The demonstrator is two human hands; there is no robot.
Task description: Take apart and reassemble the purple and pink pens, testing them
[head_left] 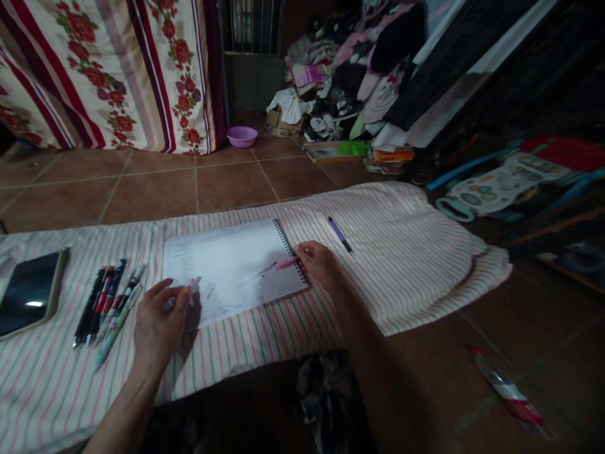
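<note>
Pink pen: the pink pen (286,263) lies low across the right edge of the notebook (227,265), over the spiral binding, with its thin tip pointing left onto the page.
Right grip: the right hand (319,261) is closed around the pen's back end, its fingers curled and resting on the binding edge. That low slant looks suited to marking the page.
Notebook: it lies open and flat in the middle of the striped cloth (401,252), with faint writing along its left side and near edge.
Left grip: the left hand (158,321) pinches a small pink-and-white piece (191,284) between thumb and fingertips at the notebook's near left corner. I cannot tell what the piece is. The hand appears to steady that corner.
Row of pens: the pens (106,306) lie side by side just left of the notebook, close to the left hand.
Phone: the phone (28,293) lies screen up at the cloth's left edge.
Purple pen: the purple pen (341,237) lies alone on the cloth, right of the binding and beyond the right hand.
In the way: nothing lies on the page between the two hands.
Floor: the cloth lies on a tiled floor (142,189). A purple bowl (242,136) and a clothes pile (350,69) are well beyond it, and a red-and-white tube (510,394) lies off its near right corner.
</note>
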